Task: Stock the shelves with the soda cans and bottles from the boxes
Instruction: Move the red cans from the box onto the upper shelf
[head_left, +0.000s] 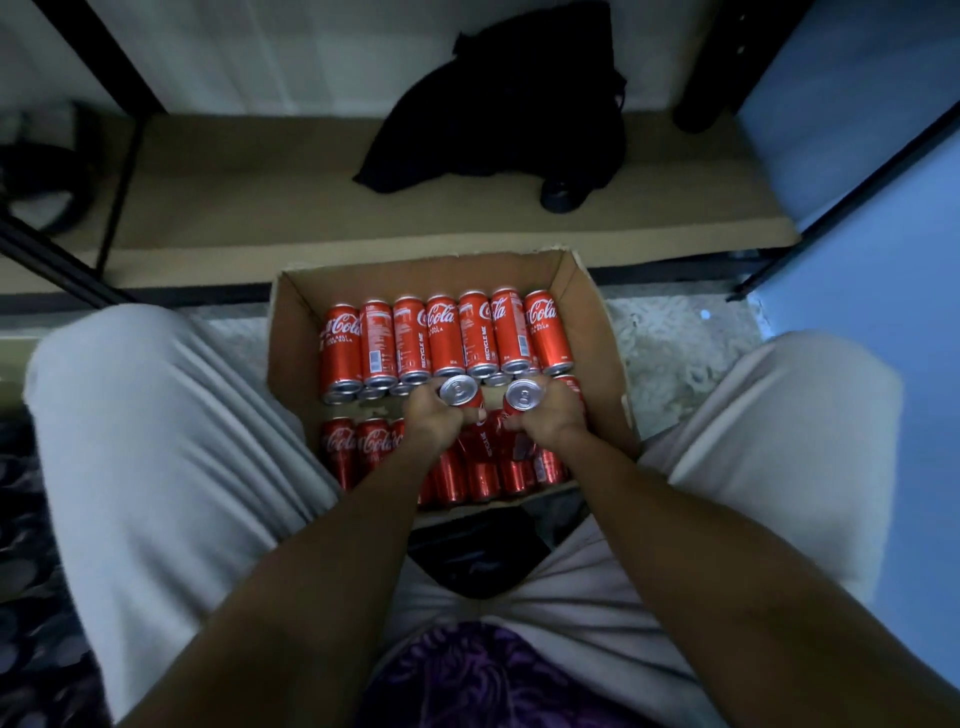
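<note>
Two red soda cans are gripped over the open cardboard box (597, 312), which sits on the floor between the knees: one can (460, 391) is wrapped by the curled fingers of the left hand (431, 415), the other can (522, 396) by those of the right hand (556, 413). Both should be lifted straight up so the neighbouring cans lying in the far row (447, 335) are not knocked, then carried to the low shelf board (234, 208) beyond the box and set well apart from the black bag (498, 104).

An open brown cardboard box (291, 332) of red soda cans (447, 338) sits on the floor between the knees, before the low wooden shelf (260, 171); a black cloth bag (498, 104) lies on that shelf.
</note>
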